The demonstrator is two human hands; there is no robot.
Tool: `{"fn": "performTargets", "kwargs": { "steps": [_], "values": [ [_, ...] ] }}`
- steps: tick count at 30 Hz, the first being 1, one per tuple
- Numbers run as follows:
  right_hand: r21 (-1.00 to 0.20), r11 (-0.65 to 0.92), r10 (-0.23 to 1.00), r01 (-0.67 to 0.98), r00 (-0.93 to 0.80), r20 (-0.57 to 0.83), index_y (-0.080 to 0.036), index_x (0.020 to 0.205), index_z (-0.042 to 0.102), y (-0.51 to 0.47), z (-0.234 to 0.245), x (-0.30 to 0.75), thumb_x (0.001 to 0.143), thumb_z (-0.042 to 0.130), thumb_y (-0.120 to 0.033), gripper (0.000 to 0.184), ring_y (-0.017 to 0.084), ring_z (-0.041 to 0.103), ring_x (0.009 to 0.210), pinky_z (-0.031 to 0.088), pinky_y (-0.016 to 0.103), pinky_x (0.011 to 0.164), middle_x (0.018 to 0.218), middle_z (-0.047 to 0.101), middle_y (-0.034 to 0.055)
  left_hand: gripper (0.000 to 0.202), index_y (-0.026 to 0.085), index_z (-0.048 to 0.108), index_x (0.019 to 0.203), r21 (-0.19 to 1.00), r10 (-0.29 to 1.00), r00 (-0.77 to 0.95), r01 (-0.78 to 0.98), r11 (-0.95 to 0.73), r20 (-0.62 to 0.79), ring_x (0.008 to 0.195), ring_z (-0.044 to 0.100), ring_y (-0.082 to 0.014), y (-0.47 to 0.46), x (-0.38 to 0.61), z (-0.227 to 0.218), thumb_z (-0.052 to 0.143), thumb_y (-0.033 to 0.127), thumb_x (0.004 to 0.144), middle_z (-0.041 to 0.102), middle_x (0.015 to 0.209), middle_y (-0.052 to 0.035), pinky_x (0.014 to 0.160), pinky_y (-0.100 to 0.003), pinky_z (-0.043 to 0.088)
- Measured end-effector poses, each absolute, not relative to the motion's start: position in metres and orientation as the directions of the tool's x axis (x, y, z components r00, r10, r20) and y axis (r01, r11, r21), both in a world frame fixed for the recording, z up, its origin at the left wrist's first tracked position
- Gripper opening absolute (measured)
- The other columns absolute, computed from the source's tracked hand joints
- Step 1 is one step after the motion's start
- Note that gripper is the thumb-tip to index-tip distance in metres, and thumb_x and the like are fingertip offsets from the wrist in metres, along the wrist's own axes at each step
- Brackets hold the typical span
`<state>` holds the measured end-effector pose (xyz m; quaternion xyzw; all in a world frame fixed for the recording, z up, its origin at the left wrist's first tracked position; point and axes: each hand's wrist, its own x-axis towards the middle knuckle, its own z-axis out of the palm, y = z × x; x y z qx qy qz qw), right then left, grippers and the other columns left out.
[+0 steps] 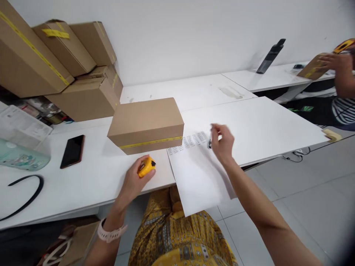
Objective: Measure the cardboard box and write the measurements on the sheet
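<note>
My left hand (135,177) is closed around a yellow tape measure (146,167) with a black patch, just in front of a closed cardboard box (146,118). Yellow measuring-tape-patterned tape runs along the front of that box. To its right, my right hand (223,142) is raised above a white sheet of paper (199,181), fingertips pinched on a thin pen-like object (210,143) that is mostly hidden and blurred. Rows of small writing cover the top of the sheet, part of it behind the box. The sheet's lower end hangs past the table edge.
Several cardboard boxes (83,92) are stacked at the back left. A phone (72,151), a mint-green bottle (23,155) and a black strap (36,192) lie at left. A dark bottle (271,56) stands far right, near another person's hand (334,61) on a small box (313,68).
</note>
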<state>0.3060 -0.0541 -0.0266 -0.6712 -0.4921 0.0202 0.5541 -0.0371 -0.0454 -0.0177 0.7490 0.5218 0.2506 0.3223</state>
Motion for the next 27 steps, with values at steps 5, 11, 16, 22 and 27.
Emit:
{"fn": "performTargets", "kwargs": {
  "steps": [5,11,16,22,27],
  "values": [
    [-0.982,-0.038,0.966,0.183,-0.243,-0.082,-0.02,0.089,0.067,-0.099,-0.004,0.215,0.096,0.052,-0.061,0.044,0.018,0.063,0.072,0.054,0.035,0.07,0.076,0.066,0.0046,0.06,0.024,0.044,0.134,0.943,0.768,0.63,0.314,-0.11,-0.12,0.098,0.068,-0.0226,-0.075,-0.015,0.016,0.07,0.041,0.082,0.068,0.113,-0.0082,0.084,-0.037,0.055],
    [-0.987,-0.106,0.913,0.122,-0.381,-0.146,-0.019,0.086,0.062,-0.103,0.022,0.198,0.091,0.058,-0.068,0.05,0.013,0.058,0.064,0.05,0.028,0.06,0.072,0.062,0.0011,0.054,0.027,0.045,0.127,0.951,0.735,0.66,0.3,-0.068,-0.156,0.088,0.069,-0.0218,-0.068,-0.031,0.044,0.068,0.041,0.08,0.07,0.112,-0.0081,0.077,-0.036,0.056],
    [-0.997,0.081,0.946,0.017,-0.315,0.071,-0.022,0.079,0.053,-0.065,0.071,0.215,0.088,0.068,-0.059,0.041,0.01,0.049,0.053,0.041,0.025,0.049,0.061,0.053,-0.0053,0.062,0.027,0.056,0.122,0.953,0.862,0.507,0.267,-0.146,-0.01,0.084,0.071,-0.0252,-0.018,-0.067,0.095,0.078,0.047,0.067,0.073,0.105,-0.0063,0.068,-0.033,0.054],
    [-0.985,0.167,0.982,-0.032,0.094,0.163,-0.02,0.073,0.051,0.028,0.089,0.271,0.088,0.071,-0.042,0.033,0.008,0.047,0.061,0.036,0.025,0.056,0.07,0.054,-0.002,0.032,0.017,0.061,0.116,0.975,0.965,0.253,0.187,-0.12,0.07,0.087,0.065,-0.0154,0.074,-0.11,0.142,0.063,0.027,0.086,0.07,0.1,-0.0003,0.079,-0.029,0.049],
    [-0.992,0.022,0.966,0.121,0.254,0.053,-0.02,0.069,0.054,0.077,0.055,0.282,0.084,0.07,-0.043,0.032,0.012,0.05,0.063,0.041,0.028,0.057,0.07,0.056,0.0004,0.017,0.016,0.065,0.103,0.989,0.982,0.189,0.149,-0.005,-0.023,0.085,0.063,-0.0164,0.126,-0.134,0.129,0.058,0.027,0.092,0.071,0.091,-0.0024,0.072,-0.027,0.05]
  ]
}}
